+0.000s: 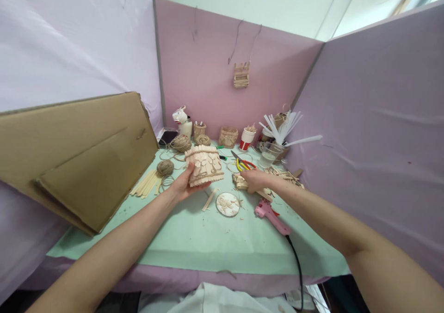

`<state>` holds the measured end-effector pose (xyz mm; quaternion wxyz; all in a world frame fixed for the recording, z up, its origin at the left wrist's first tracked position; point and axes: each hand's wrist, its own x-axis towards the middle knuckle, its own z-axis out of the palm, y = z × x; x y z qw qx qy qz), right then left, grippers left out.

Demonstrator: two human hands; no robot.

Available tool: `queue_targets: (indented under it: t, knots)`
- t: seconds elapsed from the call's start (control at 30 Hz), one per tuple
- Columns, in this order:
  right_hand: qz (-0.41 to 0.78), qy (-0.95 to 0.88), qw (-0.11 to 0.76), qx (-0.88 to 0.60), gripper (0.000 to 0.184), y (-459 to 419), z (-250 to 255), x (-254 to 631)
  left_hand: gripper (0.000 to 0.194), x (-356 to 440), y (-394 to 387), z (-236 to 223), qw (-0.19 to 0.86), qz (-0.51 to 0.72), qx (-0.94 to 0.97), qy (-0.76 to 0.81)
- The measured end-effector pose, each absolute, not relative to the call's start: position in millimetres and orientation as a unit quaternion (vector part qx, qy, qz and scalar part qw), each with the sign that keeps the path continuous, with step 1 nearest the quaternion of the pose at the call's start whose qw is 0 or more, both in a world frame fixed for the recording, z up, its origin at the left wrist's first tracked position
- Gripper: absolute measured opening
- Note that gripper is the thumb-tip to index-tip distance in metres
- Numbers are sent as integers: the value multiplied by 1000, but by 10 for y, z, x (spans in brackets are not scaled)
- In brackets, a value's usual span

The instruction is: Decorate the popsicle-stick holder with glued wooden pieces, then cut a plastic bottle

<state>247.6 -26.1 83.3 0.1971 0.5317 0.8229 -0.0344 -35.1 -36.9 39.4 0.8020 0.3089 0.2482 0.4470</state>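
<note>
My left hand [187, 183] is wrapped around a stick-covered wooden pot [204, 165], raised above the table. Pale petal-shaped pieces decorate its side, and twine rings run near its top and bottom. Over on the right, my right hand [255, 181] is curled down at a small stack of wooden pieces [239, 181]; what its fingertips pinch is hidden. Just behind that hand lie scissors [236, 156] and yellow-and-red-handled pliers [241, 165]. A round white dish [227, 210] of wood chips sits between my hands, close to a loose flat stick [209, 200].
A pink glue gun [272, 217] lies at front right, its black cord dropping off the table edge. Cardboard sheets [86, 160] lean on the left, beside flat sticks [145, 183] and a twine ball [165, 167]. Cups, glue sticks [282, 127] and a clear cup [269, 156] line the back.
</note>
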Motion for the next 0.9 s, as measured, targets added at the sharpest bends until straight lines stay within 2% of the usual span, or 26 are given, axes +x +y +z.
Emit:
queue_targets:
  t: [0.5, 0.7, 0.8, 0.9]
  knots:
    - [-26, 816, 178, 550, 54, -263, 752, 2556, 74, -339, -347, 353, 797, 449, 296, 275]
    - [-42, 827, 148, 541, 54, -152, 952, 2660, 72, -356, -339, 337, 798, 451, 291, 275]
    - [-90, 829, 78, 547, 49, -44, 1167, 2781, 74, -359, -326, 333, 801, 449, 286, 276]
    - [-183, 810, -80, 551, 40, 86, 1364, 2894, 72, -344, -329, 335, 792, 444, 284, 307]
